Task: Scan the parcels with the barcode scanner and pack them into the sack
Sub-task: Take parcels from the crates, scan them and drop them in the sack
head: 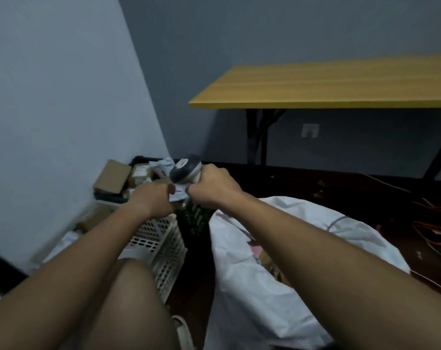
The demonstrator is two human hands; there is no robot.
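Observation:
My right hand (213, 185) grips the handle of a grey and white barcode scanner (185, 170), whose head points to the upper left. My left hand (152, 198) holds a dark green parcel (194, 221) by its top, where a white label (179, 194) shows between my two thumbs. The parcel hangs down between the hands, above the gap between the basket and the sack. The white sack (277, 248) lies open on the floor at the lower right, with brown and pink parcels (262, 256) showing inside its mouth.
A white perforated basket (158, 243) stands below my left forearm. Behind it, cardboard boxes (112, 175) and bags fill a dark crate against the wall. A yellow table (340, 84) on black legs is at the upper right. Orange cables (431, 228) lie on the dark floor.

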